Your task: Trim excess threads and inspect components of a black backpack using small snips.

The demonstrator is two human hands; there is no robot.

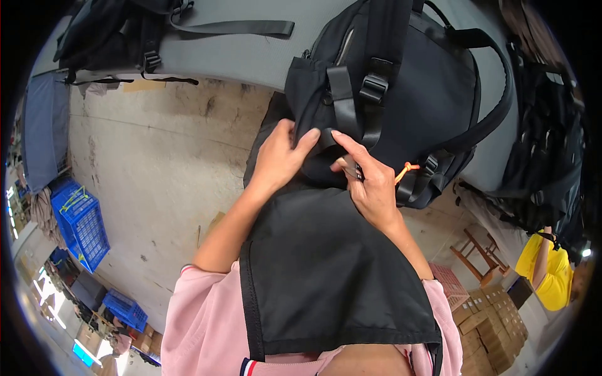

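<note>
- The black backpack point(426, 94) lies on the grey table point(241, 56), at the edge nearest the person; its straps and buckles show on top.
- The left hand point(279, 156) is at the near left side of the backpack; its thumb is in front of the black cloth, and its fingertips are hidden, so I cannot tell if they pinch it.
- The right hand point(371, 180) is just beside it; its pointing finger sticks out near a flat strap point(342, 94), and its other fingers curl around a small metal tool point(352, 168).
- An orange cord point(406, 170) with a knot is just beside the right hand.
- A black apron point(338, 269) covers the person's pink shirt point(204, 307).
</note>
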